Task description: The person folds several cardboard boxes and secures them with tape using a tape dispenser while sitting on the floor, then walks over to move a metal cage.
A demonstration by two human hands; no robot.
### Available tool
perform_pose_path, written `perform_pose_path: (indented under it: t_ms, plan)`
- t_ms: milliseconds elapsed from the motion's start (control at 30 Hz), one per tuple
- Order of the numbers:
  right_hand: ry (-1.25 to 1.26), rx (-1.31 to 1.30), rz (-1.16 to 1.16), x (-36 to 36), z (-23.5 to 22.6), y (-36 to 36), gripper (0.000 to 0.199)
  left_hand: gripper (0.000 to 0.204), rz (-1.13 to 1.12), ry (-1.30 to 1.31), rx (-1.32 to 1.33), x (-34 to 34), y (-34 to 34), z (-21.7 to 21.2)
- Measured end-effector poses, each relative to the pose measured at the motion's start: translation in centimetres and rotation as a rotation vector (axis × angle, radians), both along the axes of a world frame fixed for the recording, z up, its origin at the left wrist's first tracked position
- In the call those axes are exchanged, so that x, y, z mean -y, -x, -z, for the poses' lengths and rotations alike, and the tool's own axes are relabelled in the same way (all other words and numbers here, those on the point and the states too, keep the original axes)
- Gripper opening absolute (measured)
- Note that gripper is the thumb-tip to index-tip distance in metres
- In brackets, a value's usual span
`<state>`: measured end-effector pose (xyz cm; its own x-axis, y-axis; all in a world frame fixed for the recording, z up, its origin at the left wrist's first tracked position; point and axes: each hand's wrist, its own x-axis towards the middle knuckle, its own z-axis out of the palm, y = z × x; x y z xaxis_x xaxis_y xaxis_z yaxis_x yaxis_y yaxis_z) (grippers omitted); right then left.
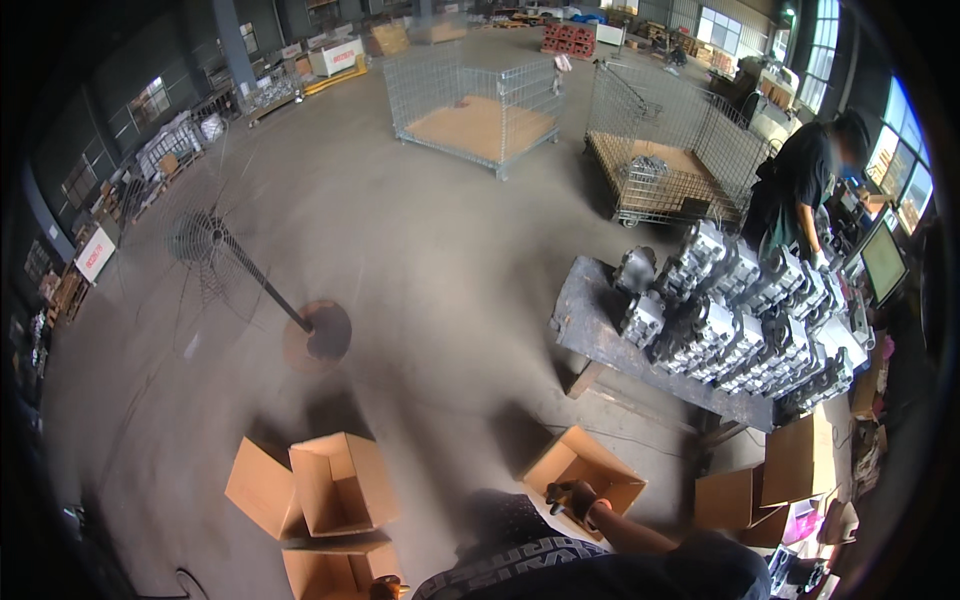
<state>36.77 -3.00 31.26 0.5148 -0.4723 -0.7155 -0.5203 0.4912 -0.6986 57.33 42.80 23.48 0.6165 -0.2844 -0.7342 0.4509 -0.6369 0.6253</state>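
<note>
At the lower middle, my right hand [574, 498], in a dark glove with yellowish patches, is closed on the near rim of an open cardboard box [610, 484]. The inside of that box shows only bare cardboard. My left hand [386, 588] is cut off by the lower edge of the picture. It is beside another open cardboard box [325, 572], and its fingers are mostly hidden. Just beyond, two more open boxes stand side by side, a taller one [362, 480] and a tilted one [262, 490].
A dark workbench [590, 315] at the right carries rows of metal castings [700, 330]. Behind it a person [800, 185] bends near a screen [884, 262]. A stand fan [215, 235] is at the left. Wire cages [500, 120] stand farther off; more cartons [798, 460] lie lower right.
</note>
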Motion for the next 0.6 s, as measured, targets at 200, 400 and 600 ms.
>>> perform_pose_path:
  t_ms: [200,400,600]
  plan:
    - [0.418,-0.605,-0.687,5.7,1.6,-8.5,0.036,0.019,0.062,0.021,-0.06,7.7,-9.3,3.4]
    - [0.178,-0.892,-0.891,14.2,7.8,-11.4,0.038,0.017,0.429,0.09,0.184,21.2,-23.0,4.9]
    - [0.38,-0.662,-0.99,30.4,12.9,-24.7,0.038,0.014,1.126,0.233,0.786,37.8,-41.1,11.0]
